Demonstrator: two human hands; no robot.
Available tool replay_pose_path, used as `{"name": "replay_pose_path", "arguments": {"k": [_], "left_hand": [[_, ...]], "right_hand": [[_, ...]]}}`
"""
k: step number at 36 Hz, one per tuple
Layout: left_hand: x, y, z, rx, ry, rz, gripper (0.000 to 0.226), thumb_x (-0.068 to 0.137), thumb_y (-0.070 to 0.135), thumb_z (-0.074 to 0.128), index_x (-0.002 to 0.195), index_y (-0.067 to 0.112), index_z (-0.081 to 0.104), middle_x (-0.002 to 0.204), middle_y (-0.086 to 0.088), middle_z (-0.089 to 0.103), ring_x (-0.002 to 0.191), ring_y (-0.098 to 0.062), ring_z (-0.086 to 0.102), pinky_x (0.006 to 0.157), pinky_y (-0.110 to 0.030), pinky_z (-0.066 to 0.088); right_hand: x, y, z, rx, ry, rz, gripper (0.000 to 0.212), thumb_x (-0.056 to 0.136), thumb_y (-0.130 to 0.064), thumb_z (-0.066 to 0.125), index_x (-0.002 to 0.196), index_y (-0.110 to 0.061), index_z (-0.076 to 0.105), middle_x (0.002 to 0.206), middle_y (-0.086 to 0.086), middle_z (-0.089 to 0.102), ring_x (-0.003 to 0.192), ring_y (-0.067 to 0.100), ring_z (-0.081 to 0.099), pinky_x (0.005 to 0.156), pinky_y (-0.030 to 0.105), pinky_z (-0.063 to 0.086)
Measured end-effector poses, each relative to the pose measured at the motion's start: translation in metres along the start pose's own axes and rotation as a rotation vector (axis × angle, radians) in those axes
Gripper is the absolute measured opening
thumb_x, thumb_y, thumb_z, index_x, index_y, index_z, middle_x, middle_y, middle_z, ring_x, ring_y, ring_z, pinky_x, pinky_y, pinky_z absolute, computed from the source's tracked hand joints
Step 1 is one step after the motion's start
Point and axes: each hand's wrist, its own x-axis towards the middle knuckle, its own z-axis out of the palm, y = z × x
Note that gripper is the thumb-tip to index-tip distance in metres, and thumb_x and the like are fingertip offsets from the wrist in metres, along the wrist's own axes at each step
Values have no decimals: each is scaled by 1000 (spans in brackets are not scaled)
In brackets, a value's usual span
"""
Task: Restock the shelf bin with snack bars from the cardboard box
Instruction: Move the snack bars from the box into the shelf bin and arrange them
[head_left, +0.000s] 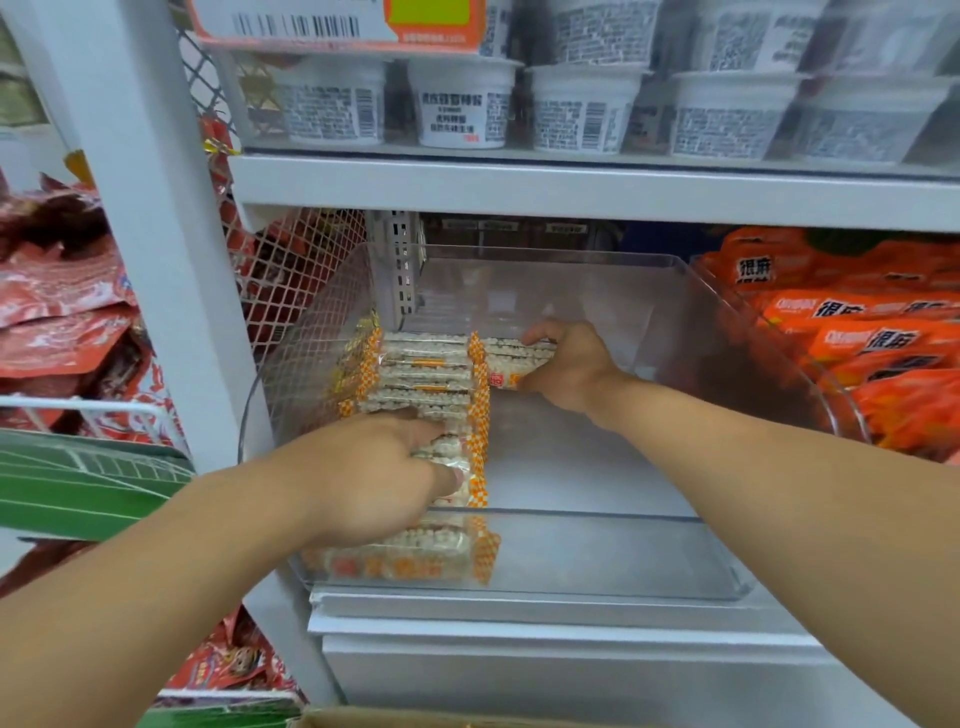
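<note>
I see my left hand (382, 475) gripping the near snack bars (426, 371) in the clear bin (597, 561), while my right hand (569, 366) grips a far bundle (511, 356).

The white shelf (545, 616) carries a clear plastic bin (597, 561) at its left end against the upright post, with a second clear bin (831, 395) of orange packets (883, 353) just beside it toward the right edge.
</note>
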Motion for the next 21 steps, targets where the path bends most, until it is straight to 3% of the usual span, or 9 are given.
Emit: {"name": "replay_pose_path", "arguments": {"k": [3,6,21], "left_hand": [[0,-2,1,-4,11,1,63,96,56,47,153,37,29,162,12,21,149,-12,19,115,-24,18],[0,-3,2,-30,33,1,62,95,54,51,152,37,32,161,11,27,145,-11,30,108,-21,24],[-4,-3,5,1,202,89,57,93,49,56,147,31,45,152,7,45,138,-15,42,108,-26,33]], "right_hand": [[3,0,-2,-20,-9,36,49,72,-17,85,107,-35,57,130,5,40,120,27,47,93,26,47],[4,-3,-8,-118,-47,77,58,80,-15,76,129,-35,50,127,5,32,124,28,36,81,26,38],[-10,-11,-20,-241,48,-2,62,79,-13,79,132,-25,51,137,9,31,124,29,36,81,25,39]]}}
